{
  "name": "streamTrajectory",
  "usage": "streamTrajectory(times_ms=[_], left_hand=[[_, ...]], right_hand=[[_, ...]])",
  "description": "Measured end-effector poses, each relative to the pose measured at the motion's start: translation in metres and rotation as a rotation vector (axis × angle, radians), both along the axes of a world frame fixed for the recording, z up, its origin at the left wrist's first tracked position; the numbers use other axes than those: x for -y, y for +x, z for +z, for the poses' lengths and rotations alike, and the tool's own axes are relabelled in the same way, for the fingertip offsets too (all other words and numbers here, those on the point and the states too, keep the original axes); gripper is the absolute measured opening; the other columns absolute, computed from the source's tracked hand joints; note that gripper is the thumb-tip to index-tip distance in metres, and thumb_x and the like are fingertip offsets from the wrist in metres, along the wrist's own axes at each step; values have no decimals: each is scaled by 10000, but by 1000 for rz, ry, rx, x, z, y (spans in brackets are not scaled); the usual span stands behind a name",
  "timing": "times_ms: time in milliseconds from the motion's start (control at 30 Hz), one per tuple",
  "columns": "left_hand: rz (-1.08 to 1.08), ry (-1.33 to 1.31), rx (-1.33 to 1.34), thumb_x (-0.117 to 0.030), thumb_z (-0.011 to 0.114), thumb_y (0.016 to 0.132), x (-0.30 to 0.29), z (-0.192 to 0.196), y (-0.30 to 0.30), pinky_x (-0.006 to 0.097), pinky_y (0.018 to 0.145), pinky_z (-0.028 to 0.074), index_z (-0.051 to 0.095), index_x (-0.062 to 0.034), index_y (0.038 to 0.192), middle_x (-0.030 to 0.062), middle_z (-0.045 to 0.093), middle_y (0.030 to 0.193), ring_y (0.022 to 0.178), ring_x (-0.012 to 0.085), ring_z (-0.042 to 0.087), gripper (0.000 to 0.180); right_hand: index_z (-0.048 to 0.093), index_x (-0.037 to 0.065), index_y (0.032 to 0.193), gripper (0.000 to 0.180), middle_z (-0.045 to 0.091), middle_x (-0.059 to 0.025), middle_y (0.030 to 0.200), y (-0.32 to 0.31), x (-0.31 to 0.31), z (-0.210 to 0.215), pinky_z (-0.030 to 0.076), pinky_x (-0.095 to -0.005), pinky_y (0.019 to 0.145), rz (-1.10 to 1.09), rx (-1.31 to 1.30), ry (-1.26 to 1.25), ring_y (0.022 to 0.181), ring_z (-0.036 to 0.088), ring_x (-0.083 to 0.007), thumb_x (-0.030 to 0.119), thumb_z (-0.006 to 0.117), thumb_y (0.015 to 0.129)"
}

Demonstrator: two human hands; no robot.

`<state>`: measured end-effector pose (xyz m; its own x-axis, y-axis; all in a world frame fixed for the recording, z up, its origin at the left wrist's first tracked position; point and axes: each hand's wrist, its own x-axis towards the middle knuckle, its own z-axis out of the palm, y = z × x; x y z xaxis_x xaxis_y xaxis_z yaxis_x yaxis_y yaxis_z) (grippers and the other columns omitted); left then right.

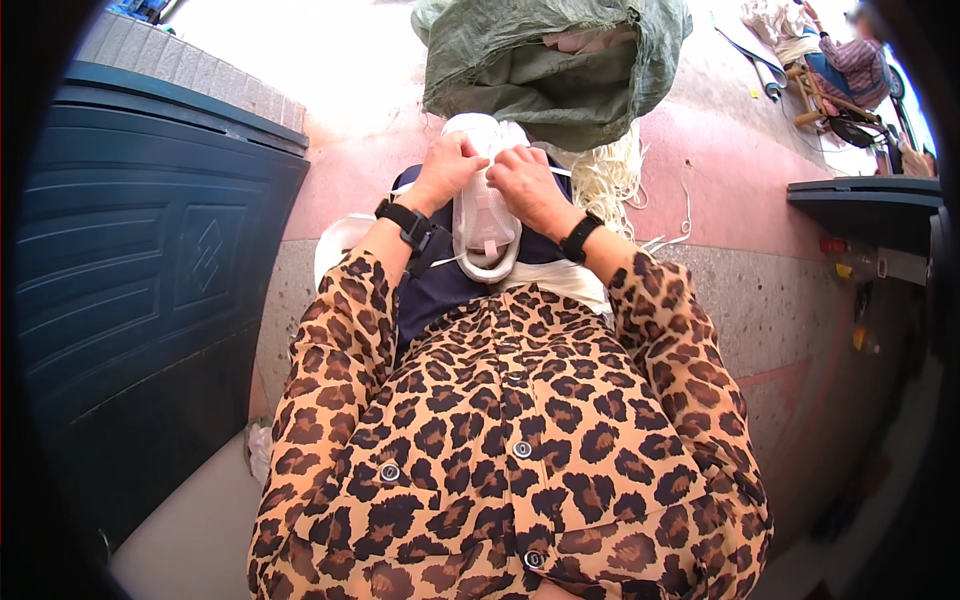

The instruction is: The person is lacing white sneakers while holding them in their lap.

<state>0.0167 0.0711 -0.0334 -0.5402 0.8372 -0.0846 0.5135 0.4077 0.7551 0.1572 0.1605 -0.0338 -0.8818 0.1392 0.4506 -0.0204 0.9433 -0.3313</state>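
A white sneaker (486,228) rests on my lap over dark blue cloth, its heel opening toward me and its toe pointing away. My left hand (446,172) is closed in a pinch at the lacing, on the shoe's left side. Across from it, my right hand (532,186) pinches at the same lacing, its fingertips close to the left ones. White shoelace (562,172) ends stick out beside both hands. The bit of lace between my fingertips is mostly hidden. Both wrists carry black bands.
Just beyond the shoe, a large green woven sack (540,90) gapes open. A heap of cream laces (612,180) lies right of it. Dark blue panelled door (150,220) stands at left, a dark ledge (860,212) at right. Another person (850,72) sits far right.
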Motion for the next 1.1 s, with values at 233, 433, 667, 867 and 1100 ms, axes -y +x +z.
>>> streamTrajectory(times_ms=[233, 433, 667, 867, 1100], left_hand=[[-73, -186, 349, -102, 656, 681, -8, 9, -6, 254, 553, 423, 584, -18, 684, 41, 569, 647, 595, 104, 518, 111], [-193, -163, 44, -153, 600, 718, -18, 4, 3, 312, 618, 453, 623, 11, 756, 141, 616, 696, 644, 214, 589, 170], [-171, -185, -203, -55, 502, 773, 38, -18, -18, 360, 719, 462, 580, 2, 958, 204, 606, 851, 806, 291, 602, 209], [-146, -138, -192, -53, 555, 748, 36, -3, -8, 353, 675, 462, 559, -21, 1028, 182, 603, 780, 739, 278, 598, 282], [-118, -90, -239, -73, 622, 715, 43, -11, -10, 338, 610, 455, 528, -24, 1075, 130, 584, 663, 621, 249, 576, 376]], right_hand=[[558, 23, 821, 158, 602, -51, 790, 17, -55, 201, 465, -210, 637, 301, -425, -477, 694, 578, -133, -70, 438, 776], [519, 43, 762, 107, 425, -2, 645, 205, -216, 253, 386, -230, 545, -266, -530, -532, 589, 428, -101, 62, 453, 844], [588, 101, 960, 200, 518, 44, 735, 28, -44, 119, 366, -190, 519, -318, 126, -1114, 621, 459, -41, 248, 574, 826], [642, 11, 832, 215, 622, -185, 720, -11, 27, 0, 467, -361, 675, -304, 460, -936, 737, 624, -271, 151, 518, 728], [627, 44, 937, 284, 608, -145, 649, -26, 37, 11, 492, -342, 578, -247, 673, -1095, 546, 608, -230, 90, 416, 752]])
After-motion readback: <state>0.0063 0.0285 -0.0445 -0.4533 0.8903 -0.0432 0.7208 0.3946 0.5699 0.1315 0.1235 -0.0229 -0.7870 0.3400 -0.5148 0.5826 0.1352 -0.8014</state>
